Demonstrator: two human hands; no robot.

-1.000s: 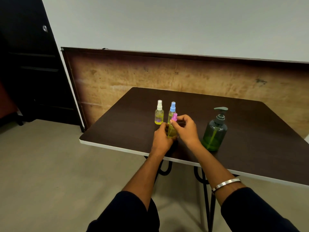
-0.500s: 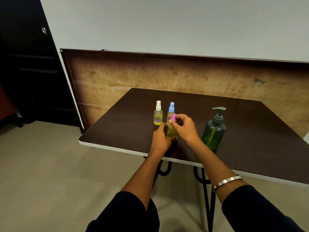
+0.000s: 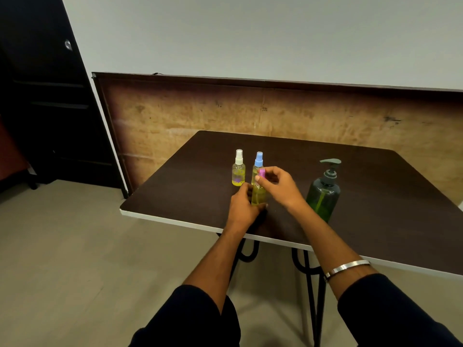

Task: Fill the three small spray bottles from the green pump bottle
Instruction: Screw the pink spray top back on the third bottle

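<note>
At frame centre, the left hand [image 3: 241, 206] grips a clear cylindrical spray bottle [image 3: 258, 195] of yellow liquid; the right hand [image 3: 280, 187] pinches its glossy pink cap [image 3: 262, 173]

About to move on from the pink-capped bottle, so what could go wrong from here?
1. The right hand pinches the pink cap while the left hand holds the pink-capped bottle; a crooked cap might leak.
2. The blue-capped bottle stands right behind the fingers and could be knocked over.
3. The work sits near the table edge, so a slip might drop the bottle.
</note>
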